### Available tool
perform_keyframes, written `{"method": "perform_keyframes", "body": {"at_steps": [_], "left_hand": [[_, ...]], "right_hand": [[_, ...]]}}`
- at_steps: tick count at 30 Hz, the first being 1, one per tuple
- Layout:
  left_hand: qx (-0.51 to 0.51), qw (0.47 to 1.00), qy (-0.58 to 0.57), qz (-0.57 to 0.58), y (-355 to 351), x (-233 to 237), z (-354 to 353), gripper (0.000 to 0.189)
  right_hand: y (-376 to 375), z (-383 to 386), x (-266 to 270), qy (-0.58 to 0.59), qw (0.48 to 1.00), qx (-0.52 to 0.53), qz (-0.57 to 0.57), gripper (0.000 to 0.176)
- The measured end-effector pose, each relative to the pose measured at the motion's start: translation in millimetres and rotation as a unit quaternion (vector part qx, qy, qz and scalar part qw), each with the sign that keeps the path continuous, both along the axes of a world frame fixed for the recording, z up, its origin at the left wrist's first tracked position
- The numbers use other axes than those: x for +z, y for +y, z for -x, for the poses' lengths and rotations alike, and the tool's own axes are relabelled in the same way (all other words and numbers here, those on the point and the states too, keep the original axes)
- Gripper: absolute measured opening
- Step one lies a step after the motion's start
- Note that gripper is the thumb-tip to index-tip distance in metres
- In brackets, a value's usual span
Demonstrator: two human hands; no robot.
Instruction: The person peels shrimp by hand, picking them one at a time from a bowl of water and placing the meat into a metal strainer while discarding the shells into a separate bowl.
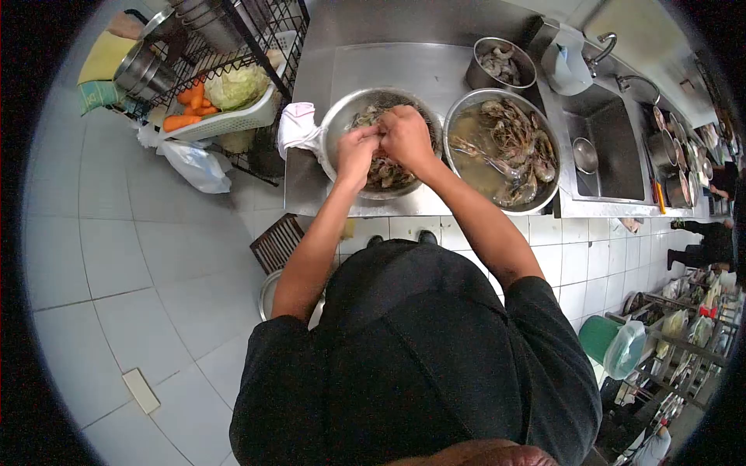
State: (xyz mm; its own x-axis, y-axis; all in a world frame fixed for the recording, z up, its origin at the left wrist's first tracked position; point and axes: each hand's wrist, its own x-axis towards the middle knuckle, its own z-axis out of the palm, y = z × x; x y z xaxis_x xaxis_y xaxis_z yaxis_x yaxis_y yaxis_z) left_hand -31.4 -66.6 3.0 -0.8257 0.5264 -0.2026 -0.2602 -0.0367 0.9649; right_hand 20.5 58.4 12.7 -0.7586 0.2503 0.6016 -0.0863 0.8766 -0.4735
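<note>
My left hand (360, 154) and my right hand (406, 137) meet above a wide metal bowl (330, 124). The fingers of both are pinched together around a shrimp that they mostly hide. Brownish shrimp shells and heads (386, 172) lie in this bowl beneath my hands. Touching it on the right is a second large metal basin (457, 124) with cloudy water and a pile of whole shrimp (517, 144). Behind that basin, a smaller metal pot (472, 74) contains greyish shrimp (500, 64) that look peeled.
A white cloth (298, 126) hangs at the counter's left edge. Further left, a rack holds a white basket (225, 126) with carrots (191, 105) and cabbage (239, 87). At right are a sink (614, 128) with a ladle (585, 155), a plastic jug (566, 66) and a green bucket (600, 338).
</note>
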Motion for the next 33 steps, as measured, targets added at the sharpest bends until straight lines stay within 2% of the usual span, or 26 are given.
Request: {"method": "perform_keyframes", "body": {"at_steps": [3, 7, 11, 12, 15, 18, 21, 22, 23, 24, 25, 26, 27, 28, 29, 30, 33], "left_hand": [[0.002, 0.999, -0.035, -0.026, -4.6, 5.5, -5.3, 0.035], [0.023, 0.997, -0.047, -0.056, -15.7, 10.6, -4.5, 0.032], [0.051, 0.995, -0.050, -0.074, -21.7, 6.7, -1.0, 0.029], [0.059, 0.993, -0.057, -0.082, -24.3, 6.2, -0.9, 0.029], [0.087, 0.991, -0.042, -0.090, -25.1, 5.7, -5.0, 0.028], [0.117, 0.990, -0.013, -0.071, -24.6, 5.3, -4.2, 0.027], [0.155, 0.987, 0.026, -0.022, -24.9, 4.9, -2.0, 0.026], [0.164, 0.986, 0.044, -0.006, -22.0, 6.9, -0.9, 0.026], [0.148, 0.979, 0.124, 0.068, -23.8, 0.2, 4.2, 0.026], [0.153, 0.973, 0.158, 0.064, -21.3, 0.5, 3.3, 0.026], [0.164, 0.964, 0.199, 0.072, -18.2, 10.5, -1.9, 0.029], [0.144, 0.963, 0.206, 0.099, -17.9, 2.8, 0.4, 0.029], [0.129, 0.954, 0.231, 0.143, -16.3, 12.4, -2.3, 0.027], [0.128, 0.949, 0.259, 0.129, -13.4, 21.2, -7.4, 0.027], [0.101, 0.964, 0.216, 0.116, -15.7, 14.2, -4.0, 0.027], [0.085, 0.955, 0.237, 0.158, -14.4, 15.7, -3.7, 0.028], [0.042, 0.963, 0.205, 0.172, -11.9, -8.9, 7.4, 0.027]], "right_hand": [[6.8, 2.9, -0.7, -0.046, 0.998, -0.034, 0.037, 0.015], [5.4, 7.0, 4.9, -0.101, 0.979, -0.074, 0.159, 0.019], [0.2, 12.2, -0.8, -0.097, 0.964, -0.101, 0.228, 0.020], [4.6, 12.7, -3.6, -0.119, 0.945, -0.100, 0.289, 0.020], [4.9, 17.2, -11.6, -0.114, 0.965, -0.111, 0.210, 0.018], [11.0, 17.6, -2.7, -0.186, 0.948, -0.058, 0.251, 0.021], [6.1, 10.2, 9.0, -0.124, 0.981, 0.026, 0.150, 0.037], [-1.0, 6.2, 17.3, -0.107, 0.988, 0.066, 0.087, 0.051], [-8.3, -1.3, 25.6, -0.112, 0.986, 0.106, 0.056, 0.050], [-13.5, -7.0, 37.6, -0.134, 0.981, 0.140, 0.004, 0.048], [-22.3, -7.4, 36.1, -0.261, 0.961, 0.090, 0.012, 0.042], [-25.5, -3.8, 9.8, -0.269, 0.963, 0.034, 0.004, 0.035], [-27.1, -8.3, 22.6, -0.301, 0.953, 0.028, -0.007, 0.027], [-29.6, -12.7, 27.0, -0.264, 0.964, 0.025, 0.015, 0.021], [-28.1, -11.2, 15.4, -0.232, 0.970, 0.044, -0.048, 0.015], [-28.5, -12.4, 19.3, -0.264, 0.963, 0.015, -0.046, 0.013], [-27.0, -26.9, 40.7, -0.241, 0.969, 0.047, -0.020, 0.015]]}}
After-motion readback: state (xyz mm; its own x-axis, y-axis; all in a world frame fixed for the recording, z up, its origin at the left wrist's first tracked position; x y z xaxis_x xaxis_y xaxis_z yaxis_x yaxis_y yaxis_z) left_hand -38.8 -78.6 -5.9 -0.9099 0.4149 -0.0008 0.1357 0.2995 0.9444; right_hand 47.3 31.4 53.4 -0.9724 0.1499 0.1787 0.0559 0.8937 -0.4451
